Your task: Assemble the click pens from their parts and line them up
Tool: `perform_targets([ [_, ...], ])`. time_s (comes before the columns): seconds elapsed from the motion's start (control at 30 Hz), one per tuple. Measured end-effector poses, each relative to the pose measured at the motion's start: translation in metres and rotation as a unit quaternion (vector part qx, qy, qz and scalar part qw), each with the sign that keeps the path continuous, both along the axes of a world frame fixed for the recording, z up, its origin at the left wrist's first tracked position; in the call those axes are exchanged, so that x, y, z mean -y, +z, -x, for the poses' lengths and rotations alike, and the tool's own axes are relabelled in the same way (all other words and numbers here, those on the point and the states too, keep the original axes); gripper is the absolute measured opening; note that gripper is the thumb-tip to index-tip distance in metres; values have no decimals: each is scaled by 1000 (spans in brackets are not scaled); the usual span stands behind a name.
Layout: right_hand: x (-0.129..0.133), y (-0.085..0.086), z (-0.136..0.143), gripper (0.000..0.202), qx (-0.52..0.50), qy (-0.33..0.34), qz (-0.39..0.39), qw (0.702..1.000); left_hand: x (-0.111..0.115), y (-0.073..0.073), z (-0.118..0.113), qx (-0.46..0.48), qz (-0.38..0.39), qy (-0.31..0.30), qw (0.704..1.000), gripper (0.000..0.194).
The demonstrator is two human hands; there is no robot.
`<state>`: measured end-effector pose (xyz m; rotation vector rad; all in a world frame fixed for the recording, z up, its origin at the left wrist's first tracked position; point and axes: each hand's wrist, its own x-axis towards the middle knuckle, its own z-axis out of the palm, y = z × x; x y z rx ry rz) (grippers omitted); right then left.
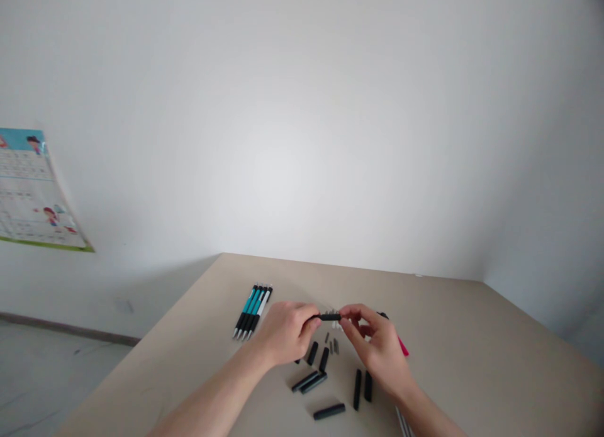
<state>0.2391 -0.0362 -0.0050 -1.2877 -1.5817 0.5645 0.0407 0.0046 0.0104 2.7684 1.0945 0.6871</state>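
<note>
Between my two hands a black tube-shaped piece point(329, 317) is held level above the table. My left hand point(291, 330) pinches its left end, and my right hand point(370, 339) pinches its right end with thumb and forefinger. Below them lie several loose black tubes point(329, 412) and a few small grey springs or metal bits point(336, 346). Small clear or white parts point(336, 324) lie just behind the held piece, partly hidden. Left of my left hand, several pens point(252, 311) with teal or white barrels and black grips lie side by side.
The beige table point(453, 324) reaches back to a white wall. A red or pink object point(403, 346) shows partly behind my right hand. Thin silvery rods point(403, 422) lie by my right forearm. A poster point(38, 192) hangs at the far left.
</note>
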Motion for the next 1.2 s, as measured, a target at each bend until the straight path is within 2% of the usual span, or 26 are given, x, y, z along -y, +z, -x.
perform_targets([
  [0.2, -1, 0, 2, 24, 8, 6, 13, 1000, 3, 4, -1, 2, 17, 7, 1000, 16],
  [0.53, -1, 0, 8, 21, 36, 33, 22, 999, 7, 7, -4, -7, 33, 1, 999, 18],
  [0.9, 1, 4, 6, 21, 73, 42, 15, 996, 4, 6, -4, 1, 12, -25, 1000, 17],
  [1.07, -7, 0, -6, 21, 88, -27, -3, 996, 1, 2, -2, -3, 8, -5, 1000, 21],
  [1.2, -15, -6, -15, 23, 158, -75, -15, 984, -1, 0, -1, -6, 15, 16, 1000, 23],
])
